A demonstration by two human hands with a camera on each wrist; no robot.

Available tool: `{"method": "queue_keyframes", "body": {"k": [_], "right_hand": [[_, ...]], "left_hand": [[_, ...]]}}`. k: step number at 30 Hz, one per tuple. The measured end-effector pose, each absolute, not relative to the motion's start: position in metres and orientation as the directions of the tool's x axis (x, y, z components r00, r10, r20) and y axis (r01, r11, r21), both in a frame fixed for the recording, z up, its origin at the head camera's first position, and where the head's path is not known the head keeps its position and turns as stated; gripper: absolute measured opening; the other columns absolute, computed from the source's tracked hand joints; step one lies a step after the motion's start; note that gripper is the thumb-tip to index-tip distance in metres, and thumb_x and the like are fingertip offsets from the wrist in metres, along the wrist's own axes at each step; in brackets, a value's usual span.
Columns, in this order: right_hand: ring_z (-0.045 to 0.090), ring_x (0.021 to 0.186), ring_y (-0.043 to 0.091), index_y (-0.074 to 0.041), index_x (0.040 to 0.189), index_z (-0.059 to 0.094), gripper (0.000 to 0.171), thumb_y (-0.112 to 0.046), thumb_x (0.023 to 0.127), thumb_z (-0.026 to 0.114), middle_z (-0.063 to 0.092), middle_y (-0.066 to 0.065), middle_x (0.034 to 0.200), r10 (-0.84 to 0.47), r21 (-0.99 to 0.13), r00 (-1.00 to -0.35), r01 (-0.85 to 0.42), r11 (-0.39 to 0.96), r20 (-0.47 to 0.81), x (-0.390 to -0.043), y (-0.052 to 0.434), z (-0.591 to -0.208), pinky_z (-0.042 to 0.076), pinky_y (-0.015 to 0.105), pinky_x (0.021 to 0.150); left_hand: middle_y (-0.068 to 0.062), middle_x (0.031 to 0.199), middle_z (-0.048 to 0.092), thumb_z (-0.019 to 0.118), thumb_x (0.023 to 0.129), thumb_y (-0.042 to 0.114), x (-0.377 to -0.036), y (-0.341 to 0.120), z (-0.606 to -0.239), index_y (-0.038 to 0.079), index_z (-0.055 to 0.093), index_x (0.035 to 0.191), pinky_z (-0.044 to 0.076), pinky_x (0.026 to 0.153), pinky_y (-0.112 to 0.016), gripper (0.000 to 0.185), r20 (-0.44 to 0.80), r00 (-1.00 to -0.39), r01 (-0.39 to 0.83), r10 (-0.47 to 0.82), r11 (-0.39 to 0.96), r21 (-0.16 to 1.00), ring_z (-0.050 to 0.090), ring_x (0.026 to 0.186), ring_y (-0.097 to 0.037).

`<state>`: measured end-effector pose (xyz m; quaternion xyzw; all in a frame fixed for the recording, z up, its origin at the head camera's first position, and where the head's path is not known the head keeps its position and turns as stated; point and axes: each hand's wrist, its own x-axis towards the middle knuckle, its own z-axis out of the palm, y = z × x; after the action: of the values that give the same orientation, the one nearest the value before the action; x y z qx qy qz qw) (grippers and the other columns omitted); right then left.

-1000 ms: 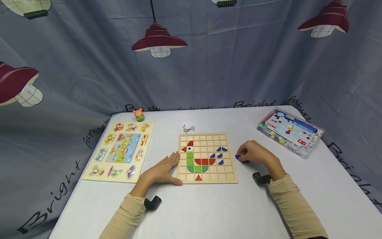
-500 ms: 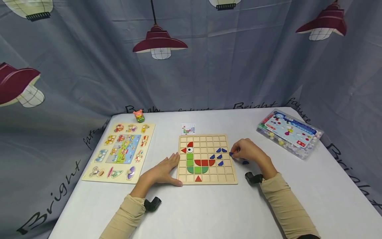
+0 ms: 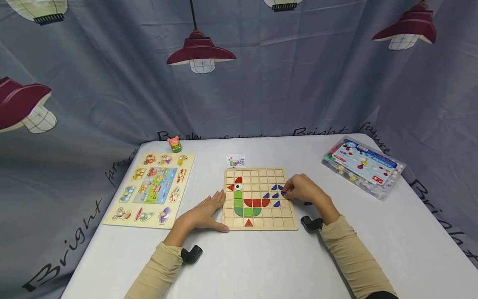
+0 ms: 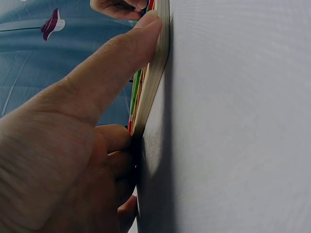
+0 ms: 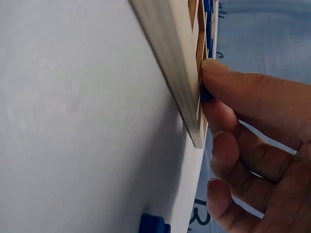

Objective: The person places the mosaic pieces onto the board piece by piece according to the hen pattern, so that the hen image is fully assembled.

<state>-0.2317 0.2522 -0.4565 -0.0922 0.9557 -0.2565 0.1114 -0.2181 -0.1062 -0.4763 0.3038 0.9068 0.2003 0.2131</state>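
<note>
A wooden grid board (image 3: 261, 225) lies on the table, with red, green and blue shaped pieces set in its cells like a bird. My right hand (image 3: 306, 190) pinches a blue piece (image 5: 207, 93) between thumb and finger at the board's right edge. Another blue piece (image 3: 308, 203) lies on the table under that hand. Along the board's left edge rests my left hand (image 3: 203, 212), fingers extended and thumb at the near corner, as the left wrist view shows with the thumb (image 4: 121, 58) against the board's side.
A small pattern card (image 3: 236, 160) lies behind the board. To the left is a picture puzzle board (image 3: 127, 178), with a small pig-like figurine (image 3: 174, 144) behind it. A clear plastic case (image 3: 364, 165) of colourful pieces sits at the back right.
My right hand has moved left from the table to the grid board's right edge, carrying the blue piece. One blue piece stays behind on the table. My left hand has not moved.
</note>
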Motion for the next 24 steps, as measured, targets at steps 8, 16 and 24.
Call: {"method": "queue_keyframes", "body": {"k": [8, 16, 24], "right_hand": [[0.054, 0.065, 0.012, -0.005, 0.086, 0.075, 0.011, -0.011, 0.077, 0.080, 0.068, 0.000, 0.076, -0.246, -0.526, -0.955, -0.125, 0.841, -0.166, -0.2315, 0.2501, -0.4567, 0.044, 0.023, 0.058], [0.054, 0.065, 0.011, -0.005, 0.087, 0.076, 0.011, -0.010, 0.077, 0.079, 0.069, 0.001, 0.077, -0.248, -0.535, -0.951, -0.114, 0.837, -0.185, -0.2308, 0.2483, -0.4575, 0.044, 0.023, 0.058], [0.054, 0.065, 0.011, -0.005, 0.087, 0.076, 0.011, -0.009, 0.077, 0.078, 0.069, 0.001, 0.077, -0.258, -0.528, -0.948, -0.124, 0.840, -0.189, -0.2316, 0.2478, -0.4553, 0.044, 0.022, 0.058]], "left_hand": [[-0.013, 0.165, 0.007, 0.079, 0.073, 0.054, -0.2186, -0.1057, -0.4759, 0.002, 0.014, 0.155, 0.009, 0.127, -0.044, 0.117, -0.270, -0.721, 0.464, 0.639, 0.734, 0.497, 0.006, 0.154, -0.026], [-0.011, 0.165, 0.007, 0.078, 0.073, 0.055, -0.2192, -0.1059, -0.4758, 0.004, 0.013, 0.156, 0.008, 0.127, -0.043, 0.117, -0.277, -0.721, 0.465, 0.635, 0.740, 0.487, 0.005, 0.154, -0.025], [-0.012, 0.164, 0.006, 0.078, 0.073, 0.055, -0.2192, -0.1069, -0.4753, 0.004, 0.013, 0.156, 0.007, 0.127, -0.043, 0.117, -0.275, -0.720, 0.466, 0.637, 0.738, 0.488, 0.005, 0.153, -0.025]]}}
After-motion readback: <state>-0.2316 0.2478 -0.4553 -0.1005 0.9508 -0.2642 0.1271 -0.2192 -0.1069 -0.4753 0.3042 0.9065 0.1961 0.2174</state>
